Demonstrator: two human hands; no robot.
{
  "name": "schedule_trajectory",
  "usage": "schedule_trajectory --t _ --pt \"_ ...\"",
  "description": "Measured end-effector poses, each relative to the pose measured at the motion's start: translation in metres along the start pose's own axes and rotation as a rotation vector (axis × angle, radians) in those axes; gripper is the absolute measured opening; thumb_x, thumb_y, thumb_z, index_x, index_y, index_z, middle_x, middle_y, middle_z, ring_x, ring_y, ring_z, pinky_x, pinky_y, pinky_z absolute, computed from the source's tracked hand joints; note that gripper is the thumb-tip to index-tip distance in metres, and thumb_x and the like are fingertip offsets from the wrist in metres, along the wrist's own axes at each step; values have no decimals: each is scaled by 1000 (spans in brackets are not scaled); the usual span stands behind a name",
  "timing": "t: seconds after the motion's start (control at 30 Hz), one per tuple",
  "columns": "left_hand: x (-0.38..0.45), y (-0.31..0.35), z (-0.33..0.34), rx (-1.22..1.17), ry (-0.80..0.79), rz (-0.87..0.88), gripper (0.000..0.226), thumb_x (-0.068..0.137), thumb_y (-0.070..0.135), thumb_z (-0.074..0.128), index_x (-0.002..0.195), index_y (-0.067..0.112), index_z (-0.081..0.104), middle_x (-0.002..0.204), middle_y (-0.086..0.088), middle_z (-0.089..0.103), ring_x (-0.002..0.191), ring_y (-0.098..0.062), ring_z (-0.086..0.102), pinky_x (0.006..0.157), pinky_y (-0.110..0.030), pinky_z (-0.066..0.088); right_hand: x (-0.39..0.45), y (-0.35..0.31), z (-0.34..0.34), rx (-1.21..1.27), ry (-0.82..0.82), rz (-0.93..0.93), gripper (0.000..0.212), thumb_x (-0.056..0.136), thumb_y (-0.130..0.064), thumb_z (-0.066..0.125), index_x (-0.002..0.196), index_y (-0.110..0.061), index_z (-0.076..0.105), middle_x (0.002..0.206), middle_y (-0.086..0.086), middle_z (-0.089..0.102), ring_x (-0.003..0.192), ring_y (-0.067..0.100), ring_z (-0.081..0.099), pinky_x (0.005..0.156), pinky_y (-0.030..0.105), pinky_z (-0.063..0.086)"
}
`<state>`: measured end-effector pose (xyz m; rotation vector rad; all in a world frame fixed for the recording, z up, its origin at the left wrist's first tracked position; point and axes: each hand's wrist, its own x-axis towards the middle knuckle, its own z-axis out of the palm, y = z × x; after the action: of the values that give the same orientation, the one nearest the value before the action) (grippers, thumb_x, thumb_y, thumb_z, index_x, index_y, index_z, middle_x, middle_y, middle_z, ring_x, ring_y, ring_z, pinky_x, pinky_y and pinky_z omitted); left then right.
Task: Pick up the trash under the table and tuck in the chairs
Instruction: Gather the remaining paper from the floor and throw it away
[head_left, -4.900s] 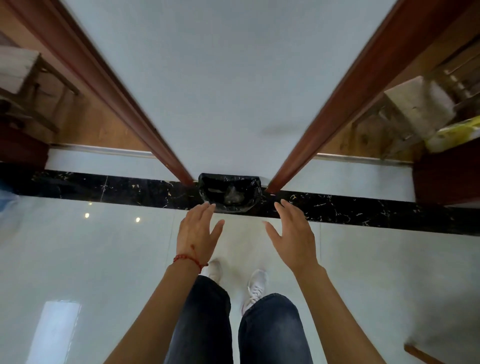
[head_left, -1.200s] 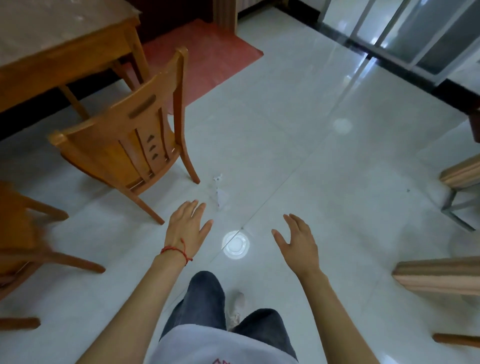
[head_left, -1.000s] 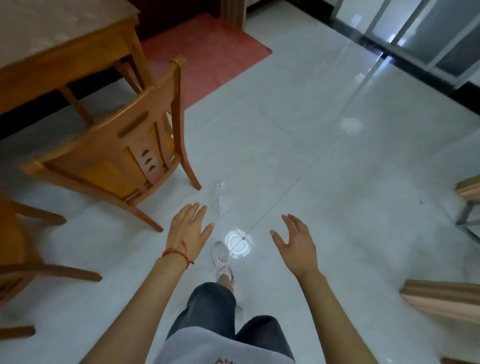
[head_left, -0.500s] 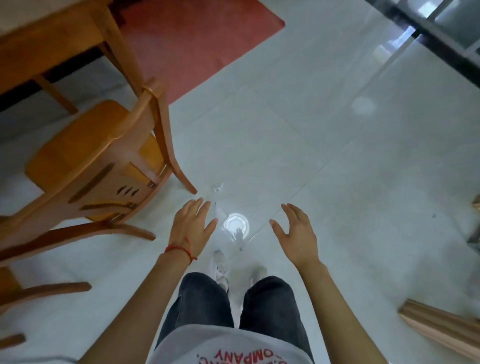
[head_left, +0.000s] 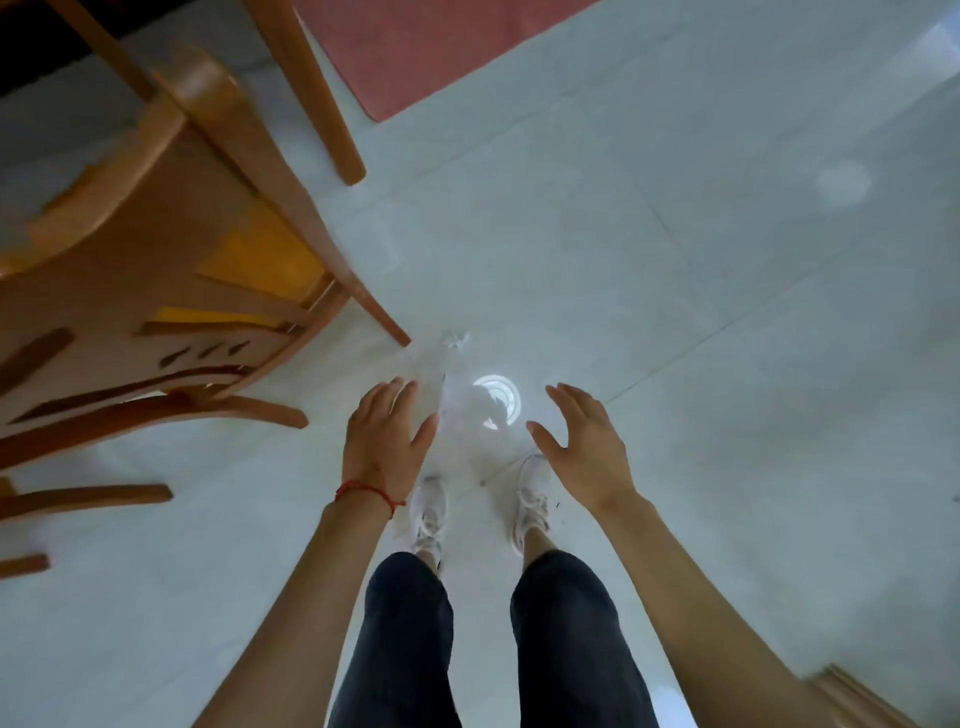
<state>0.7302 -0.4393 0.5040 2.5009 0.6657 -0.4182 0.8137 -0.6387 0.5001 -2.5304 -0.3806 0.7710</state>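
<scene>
A small clear plastic wrapper with a twisted white end lies on the pale tiled floor, just right of the wooden chair's rear leg. My left hand, with a red string at the wrist, hovers open just below the wrapper without touching it. My right hand is open too, held out to the right above the floor. The chair stands at the left, pulled out from the table, whose leg shows at the top. Both hands hold nothing.
A red mat lies on the floor at the top. A second wooden chair's legs reach in at the left edge. A wooden piece shows at the bottom right corner. My white shoes stand below the wrapper.
I have stepped closer to the chair and the wrapper, and my view has tilted further down. Both hands stay open and empty, the left one now nearer the wrapper.
</scene>
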Motion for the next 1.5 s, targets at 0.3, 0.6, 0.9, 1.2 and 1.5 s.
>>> schedule_trajectory --t 0.3,0.6,0.9,1.2,1.5 --pt "61 -30 93 -75 -6 -126 48 91 27 49 133 5 41 142 -17 40 134 -31 30 109 -41 28 101 59 53 -82 -34 -122 52 90 -36 53 136 -15 41 144 6 42 135 20 34 105 35 34" --pt "127 -88 210 -168 -26 -196 48 91 26 47 134 5 39 143 -15 39 135 -26 28 110 -36 24 183 125 152 -183 -57 -215 51 89 -35 55 133 -12 45 143 7 44 133 23 38 100 37 39" --pt "195 -143 334 -333 58 -277 41 90 23 52 126 3 48 132 -15 52 125 -31 41 102 -32 31 260 189 246 -210 -51 -324 49 88 -35 56 131 -14 47 142 4 45 131 22 39 96 38 42" --pt "250 -185 438 -469 135 -464 47 84 34 59 121 6 54 123 -17 58 117 -30 50 92 -29 36 322 244 323 -159 16 -408 48 87 -33 59 129 -13 50 137 6 50 126 25 45 92 42 46" --pt "273 -205 480 -553 173 -598 33 74 35 70 63 6 57 73 -21 61 74 -32 56 60 -28 31 358 251 372 -87 20 -461 47 87 -32 58 130 -13 49 136 5 51 126 23 46 97 41 45"
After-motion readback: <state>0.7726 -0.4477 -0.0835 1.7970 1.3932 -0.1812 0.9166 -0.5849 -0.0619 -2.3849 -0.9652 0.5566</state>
